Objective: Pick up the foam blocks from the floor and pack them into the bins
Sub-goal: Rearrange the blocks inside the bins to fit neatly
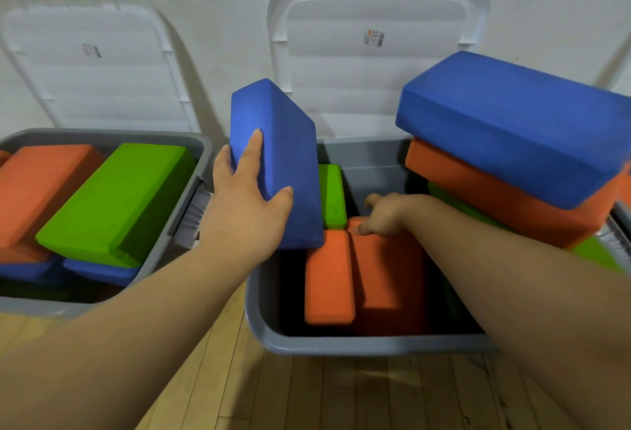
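Observation:
My left hand holds a blue foam block upright over the left edge of the right grey bin. My right hand reaches into that bin, its curled fingers gripping the far end of an orange block that lies beside a second orange block. A green block stands behind them. At the bin's right side a large blue block sits on an orange block, with green foam beneath.
The left grey bin holds a green block, an orange block and blue blocks underneath. Both white lids lean open against the wall. Wooden floor lies in front of the bins.

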A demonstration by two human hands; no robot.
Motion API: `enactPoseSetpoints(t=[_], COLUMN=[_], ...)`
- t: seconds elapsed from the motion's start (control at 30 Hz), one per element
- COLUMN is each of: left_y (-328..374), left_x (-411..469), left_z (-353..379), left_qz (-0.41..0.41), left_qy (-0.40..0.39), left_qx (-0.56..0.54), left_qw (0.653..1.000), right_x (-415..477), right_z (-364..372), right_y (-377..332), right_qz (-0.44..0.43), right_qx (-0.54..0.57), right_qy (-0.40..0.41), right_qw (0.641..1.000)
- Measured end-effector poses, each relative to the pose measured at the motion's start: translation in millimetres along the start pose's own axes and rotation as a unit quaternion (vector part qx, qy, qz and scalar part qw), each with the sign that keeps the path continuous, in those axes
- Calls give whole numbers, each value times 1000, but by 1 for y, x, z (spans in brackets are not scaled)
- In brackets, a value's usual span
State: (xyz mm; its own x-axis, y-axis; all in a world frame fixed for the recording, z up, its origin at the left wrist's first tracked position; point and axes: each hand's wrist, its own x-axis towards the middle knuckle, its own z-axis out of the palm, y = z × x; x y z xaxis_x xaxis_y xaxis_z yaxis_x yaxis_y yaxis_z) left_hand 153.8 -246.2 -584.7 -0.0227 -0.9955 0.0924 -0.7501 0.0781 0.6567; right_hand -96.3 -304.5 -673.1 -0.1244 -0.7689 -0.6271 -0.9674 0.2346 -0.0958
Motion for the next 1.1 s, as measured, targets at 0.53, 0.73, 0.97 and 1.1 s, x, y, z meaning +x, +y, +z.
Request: enactPoseSetpoints(t=[0.53, 0.73, 0.97, 1.1], left_y=[22, 25, 41, 47], left_x=[-4, -7, -9, -8], left_z=[4, 2, 1, -16], left_qz=[59, 64, 66, 101], left_qy=[3, 3, 33, 39], left_qx=[64, 84, 11, -63], left_qw=[996, 994, 997, 992], right_x=[-102, -110, -125, -148], right_z=[3, 28, -8, -52], right_y=[-27, 0, 6, 14], right_qz=[-9, -57, -98, -159], right_qx=[-32, 114, 21, 178], right_qy=[14, -120, 34, 184], right_qw=[999, 985, 994, 953])
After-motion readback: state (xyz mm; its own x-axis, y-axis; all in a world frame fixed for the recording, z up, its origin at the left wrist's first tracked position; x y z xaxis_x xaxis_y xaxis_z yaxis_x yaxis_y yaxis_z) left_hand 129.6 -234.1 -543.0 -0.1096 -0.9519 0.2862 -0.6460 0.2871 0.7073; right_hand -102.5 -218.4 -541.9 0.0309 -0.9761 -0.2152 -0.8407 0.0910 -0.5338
